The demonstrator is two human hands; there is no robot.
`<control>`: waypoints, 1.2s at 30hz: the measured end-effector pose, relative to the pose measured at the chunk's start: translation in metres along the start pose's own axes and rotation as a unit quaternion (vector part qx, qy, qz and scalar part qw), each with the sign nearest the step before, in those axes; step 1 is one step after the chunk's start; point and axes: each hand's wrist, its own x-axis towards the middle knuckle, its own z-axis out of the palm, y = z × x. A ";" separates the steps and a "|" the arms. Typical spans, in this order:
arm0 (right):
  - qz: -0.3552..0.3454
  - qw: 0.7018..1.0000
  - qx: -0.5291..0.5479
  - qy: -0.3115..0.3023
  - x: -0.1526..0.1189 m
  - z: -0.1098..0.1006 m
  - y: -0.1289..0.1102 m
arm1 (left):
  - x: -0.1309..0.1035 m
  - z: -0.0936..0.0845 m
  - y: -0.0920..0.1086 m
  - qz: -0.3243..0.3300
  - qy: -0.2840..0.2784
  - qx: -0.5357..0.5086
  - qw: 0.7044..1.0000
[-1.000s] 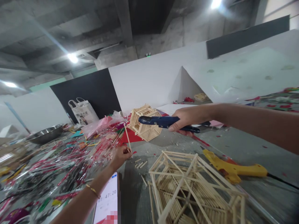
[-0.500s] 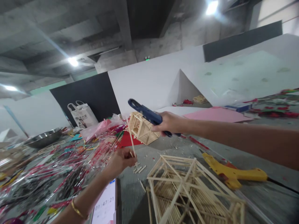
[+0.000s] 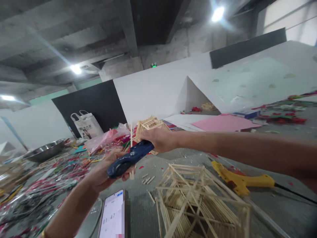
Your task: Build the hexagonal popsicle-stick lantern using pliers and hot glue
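My right hand (image 3: 159, 139) is closed around a dark blue hand cutter (image 3: 130, 157), which slants down and left across my left hand (image 3: 102, 170). A pale thin wooden stick (image 3: 131, 134) stands upright in the pinched fingers of that left hand, its lower end showing below them. The cutter hides part of the fingers and of the stick, and its jaws cannot be made out. Behind my right hand sits a smaller stick model (image 3: 151, 122), partly covered. A larger open frame of glued sticks (image 3: 193, 191) stands in front of me, below both hands.
A yellow glue gun (image 3: 244, 180) with a black cord lies right of the large frame. Short cut stick pieces (image 3: 148, 180) lie near it. A phone (image 3: 112, 215) showing a timer is at the front. Wrapped craft supplies (image 3: 42, 185), a metal bowl (image 3: 46, 150) and pink paper (image 3: 223, 122) surround the work.
My right hand has swung the cutter down and left, from above the smaller model to my left hand. The stick in my left hand has turned more upright.
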 end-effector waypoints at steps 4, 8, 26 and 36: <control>-0.044 0.994 0.040 0.095 0.001 0.004 -0.003 | 0.002 -0.005 -0.002 -0.062 -0.020 0.024 0.998; -0.056 0.997 0.042 0.044 0.007 0.003 -0.003 | 0.001 -0.002 -0.004 -0.074 -0.058 0.039 0.995; 0.337 0.657 0.672 0.046 0.036 0.017 -0.002 | 0.041 0.008 -0.022 0.122 0.158 0.214 0.956; 0.429 0.709 0.555 0.077 0.031 0.031 0.001 | 0.063 -0.025 -0.066 0.100 0.172 0.325 0.924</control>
